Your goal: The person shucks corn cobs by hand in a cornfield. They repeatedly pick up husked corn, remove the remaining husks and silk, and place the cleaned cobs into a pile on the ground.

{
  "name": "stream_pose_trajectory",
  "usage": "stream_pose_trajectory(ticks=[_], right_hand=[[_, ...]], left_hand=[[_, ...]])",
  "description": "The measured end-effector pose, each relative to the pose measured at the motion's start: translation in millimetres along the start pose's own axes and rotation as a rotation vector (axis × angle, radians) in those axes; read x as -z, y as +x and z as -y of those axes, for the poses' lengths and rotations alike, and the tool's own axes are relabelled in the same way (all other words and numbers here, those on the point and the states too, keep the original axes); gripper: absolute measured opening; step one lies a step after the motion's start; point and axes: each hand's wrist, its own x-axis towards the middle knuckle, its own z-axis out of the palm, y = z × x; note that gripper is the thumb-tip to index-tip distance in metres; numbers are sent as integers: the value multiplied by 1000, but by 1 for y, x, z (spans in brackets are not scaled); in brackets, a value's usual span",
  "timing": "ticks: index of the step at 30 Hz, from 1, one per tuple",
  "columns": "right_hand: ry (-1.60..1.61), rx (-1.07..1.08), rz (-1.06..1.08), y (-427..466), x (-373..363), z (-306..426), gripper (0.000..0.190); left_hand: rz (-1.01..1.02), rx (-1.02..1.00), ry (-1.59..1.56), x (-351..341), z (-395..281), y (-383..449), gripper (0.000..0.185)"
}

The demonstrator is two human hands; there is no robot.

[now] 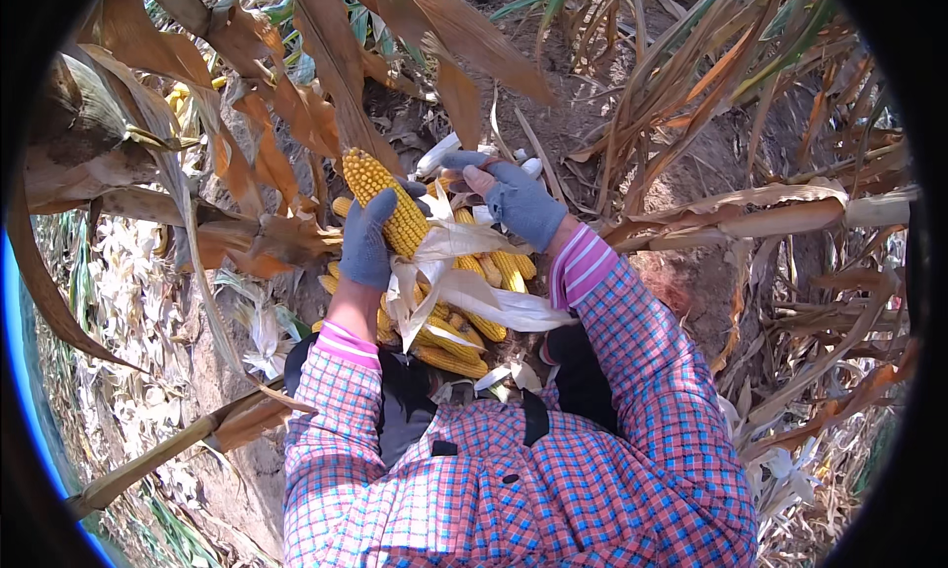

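In front of my chest, my left hand [368,240], in a grey glove, is shut around a yellow corn ear [386,205]. The ear is tilted with its tip up and to the left; its kernels are bare. Pale husk leaves [463,246] are folded back from its lower end and spread over the pile. To the right of the ear is my right hand [518,197], also in a grey glove, with the bare thumb sticking out. Its fingers are apart and I see nothing held in them. Beneath both hands lies a heap of husked corn ears [452,338].
Dry corn stalks [785,216] jut in from the right, and another stalk [178,446] crosses the lower left. Brown leaves [422,27] hang above the heap. Discarded husks [129,294] cover soil at the left. More yellow ears [178,97] show at the upper left.
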Motion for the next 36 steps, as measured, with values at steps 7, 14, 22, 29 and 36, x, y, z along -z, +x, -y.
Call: stream_pose_trajectory(ticks=[7, 14, 22, 29, 36], right_hand=[[442, -84, 182, -10, 0, 15, 54], [295, -50, 193, -11, -4, 18, 54], [193, 38, 257, -9, -8, 13, 54], [21, 33, 231, -8, -9, -11, 54], [-117, -183, 196, -6, 11, -7, 67]], left_hand=[[324, 147, 56, -29, -14, -22, 78], [273, 146, 75, -31, -17, -22, 72], [333, 208, 77, -24, -16, -22, 74], [338, 317, 47, -16, -5, -23, 70], [220, 206, -7, -30, -17, -23, 79]])
